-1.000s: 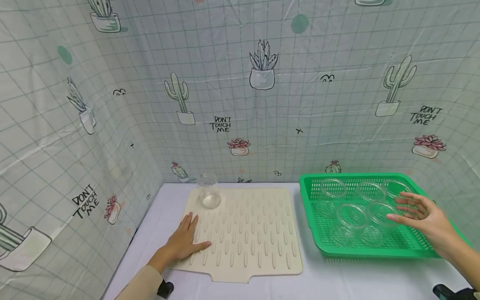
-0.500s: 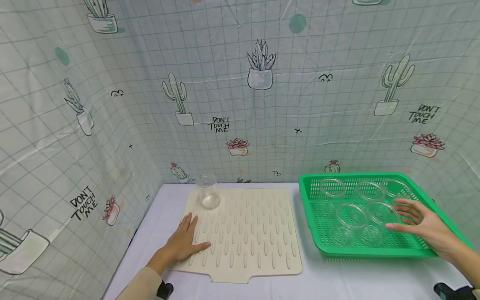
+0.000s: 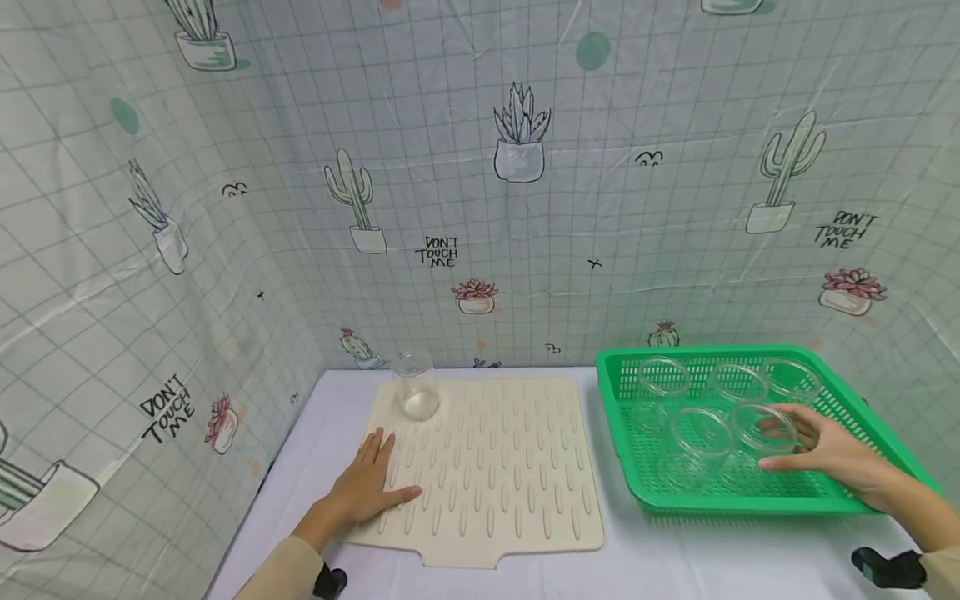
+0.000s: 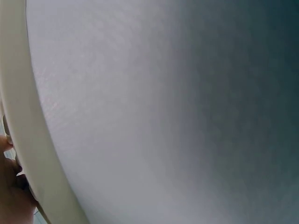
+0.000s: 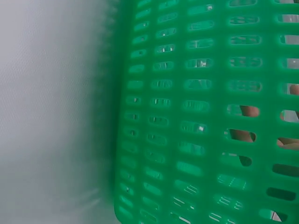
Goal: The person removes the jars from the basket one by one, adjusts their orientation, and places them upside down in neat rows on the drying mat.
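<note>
My left hand [image 3: 367, 490] lies flat with its fingers spread on the left edge of a beige ridged drying mat [image 3: 517, 467]. A clear cup [image 3: 417, 396] stands at the mat's back left corner. On the right, my right hand [image 3: 832, 450] reaches into a green basket [image 3: 637, 492]. Its fingers and thumb curl round the front right clear cup [image 3: 763, 429], and the fingers show through the cup's wall. Through the basket's slots in the right wrist view, parts of the fingers [image 5: 243, 135] show. The left wrist view shows mostly white cloth and the mat's edge [image 4: 28, 121].
Several more clear cups stand in the basket, among them the front left cup [image 3: 701, 433] and the back left cup [image 3: 663, 379]. White cloth [image 3: 555, 575] covers the table. A patterned curtain [image 3: 525, 225] hangs behind and along the left side.
My right hand has moved left and slightly down, from beside the front right cup to round it. The left hand has stayed on the mat.
</note>
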`<state>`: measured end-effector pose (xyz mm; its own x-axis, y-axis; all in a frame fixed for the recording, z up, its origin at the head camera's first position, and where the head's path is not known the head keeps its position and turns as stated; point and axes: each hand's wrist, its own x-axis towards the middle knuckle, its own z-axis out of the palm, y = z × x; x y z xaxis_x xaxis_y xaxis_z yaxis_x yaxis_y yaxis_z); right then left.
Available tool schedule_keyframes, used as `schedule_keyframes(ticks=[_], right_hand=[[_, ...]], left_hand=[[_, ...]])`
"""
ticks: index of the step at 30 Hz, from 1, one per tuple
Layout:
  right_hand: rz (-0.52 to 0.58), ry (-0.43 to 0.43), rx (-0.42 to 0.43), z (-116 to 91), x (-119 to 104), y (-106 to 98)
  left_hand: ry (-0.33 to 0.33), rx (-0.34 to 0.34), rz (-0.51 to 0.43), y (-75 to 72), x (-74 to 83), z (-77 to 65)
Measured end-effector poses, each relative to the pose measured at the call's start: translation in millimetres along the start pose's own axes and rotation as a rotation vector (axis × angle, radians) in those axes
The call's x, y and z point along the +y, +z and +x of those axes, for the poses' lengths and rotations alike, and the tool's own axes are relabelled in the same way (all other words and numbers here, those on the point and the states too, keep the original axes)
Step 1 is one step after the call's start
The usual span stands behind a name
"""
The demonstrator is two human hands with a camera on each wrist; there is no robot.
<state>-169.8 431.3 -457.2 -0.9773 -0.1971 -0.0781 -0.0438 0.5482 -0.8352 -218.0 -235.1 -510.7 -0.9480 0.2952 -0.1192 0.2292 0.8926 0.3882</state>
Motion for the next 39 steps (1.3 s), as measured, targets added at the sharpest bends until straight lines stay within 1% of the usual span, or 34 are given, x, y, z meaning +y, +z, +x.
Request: schedule_keyframes(ticks=[4, 10, 15, 18, 22, 28, 32, 39], right_hand=[[0.014, 0.004, -0.019, 0.8, 0.5, 1.8], [0.041, -0.017, -0.041, 4.0, -1.0, 3.5], [0.068, -0.028, -0.064, 5.8, -2.2, 4.2], [0.070, -0.043, -0.072, 6.4, -1.3, 4.8], [0.078, -0.063, -0.073, 5.5, 0.1, 4.8], [0.054, -0.069, -0.053, 3.0, -4.0, 3.8], [0.035, -0.068, -0.027, -1.7, -8.7, 2.7], [-0.020, -0.138, 0.043, -8.6, -12.8, -3.7]], left_hand=[[-0.003, -0.008, -0.004, 1.8, 0.5, -0.3], [0.001, 0.003, -0.012, -1.4, 2.3, -1.2], [0.013, 0.019, -0.022, 2.6, -2.3, -0.3], [0.010, 0.021, -0.022, 5.4, -5.1, -0.2], [0.006, 0.016, -0.012, 4.9, -4.2, 0.1], [0.002, -0.003, -0.007, -2.1, 2.1, -1.3], [0.007, -0.003, -0.004, -4.3, 4.3, -2.5], [0.018, 0.003, -0.028, -4.1, 3.9, -1.8]])
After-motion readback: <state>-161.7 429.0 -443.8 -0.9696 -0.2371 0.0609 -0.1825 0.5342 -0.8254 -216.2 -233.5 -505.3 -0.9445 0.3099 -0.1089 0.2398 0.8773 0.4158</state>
